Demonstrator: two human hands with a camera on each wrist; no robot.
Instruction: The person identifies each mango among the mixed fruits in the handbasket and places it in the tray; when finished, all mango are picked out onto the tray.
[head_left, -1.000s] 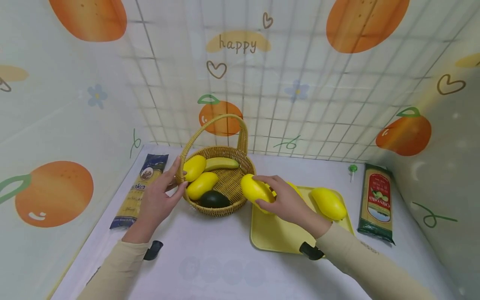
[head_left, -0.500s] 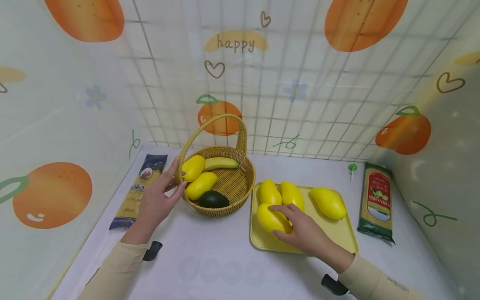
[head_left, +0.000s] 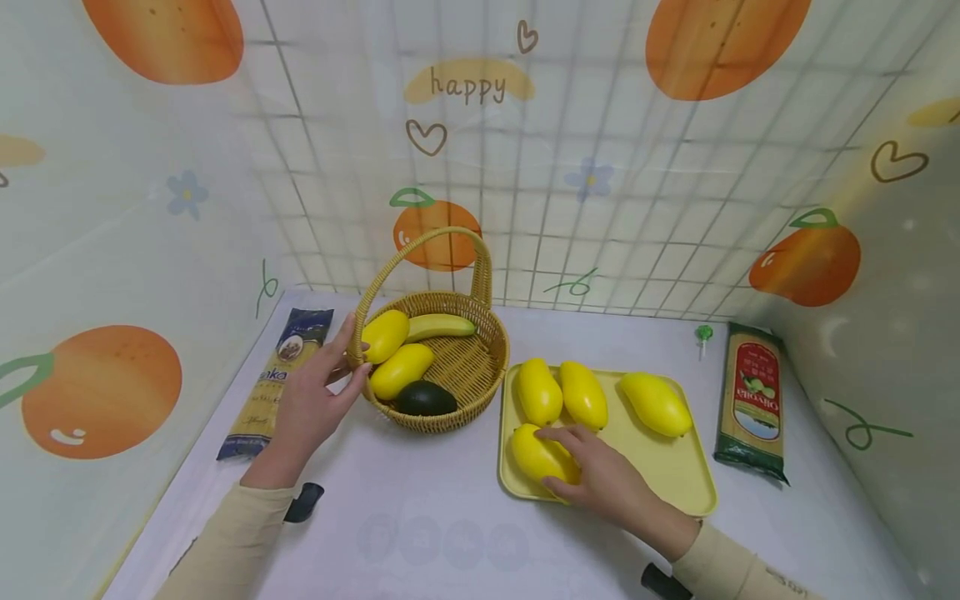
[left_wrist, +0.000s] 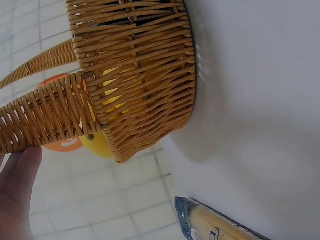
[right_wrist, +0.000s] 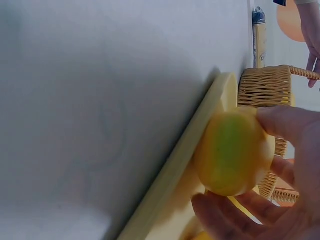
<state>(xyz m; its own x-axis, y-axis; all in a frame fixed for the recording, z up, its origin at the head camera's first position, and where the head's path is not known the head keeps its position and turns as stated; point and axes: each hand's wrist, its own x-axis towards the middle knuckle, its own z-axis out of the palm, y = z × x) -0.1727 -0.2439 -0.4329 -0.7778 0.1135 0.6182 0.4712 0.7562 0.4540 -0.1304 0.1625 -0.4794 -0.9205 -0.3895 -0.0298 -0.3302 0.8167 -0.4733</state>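
Observation:
My left hand (head_left: 315,408) holds the wicker basket (head_left: 438,423) at the left foot of its arched handle, thumb on the near side. The left wrist view shows the fingertips (left_wrist: 31,159) against the woven handle (left_wrist: 45,117). Inside the basket lie two yellow mangoes (head_left: 402,372), a banana (head_left: 442,326) and a dark green avocado (head_left: 425,398). My right hand (head_left: 611,479) grips another mango (head_left: 542,454) between thumb and fingers at the front left of a yellow tray (head_left: 637,475). Its rounded end (right_wrist: 232,155) faces the right wrist camera, beside the tray's rim.
Three more mangoes lie on the tray, one (head_left: 656,404) apart at the right. A pasta packet (head_left: 281,367) lies left of the basket. To the far right are a green lollipop (head_left: 703,335) and a dark green and red packet (head_left: 752,404). A patterned curtain (head_left: 517,167) encloses the table.
My right hand has carried the mango from beside the basket's right rim down and toward me, to the tray's front left. The left hand has stayed at the basket handle.

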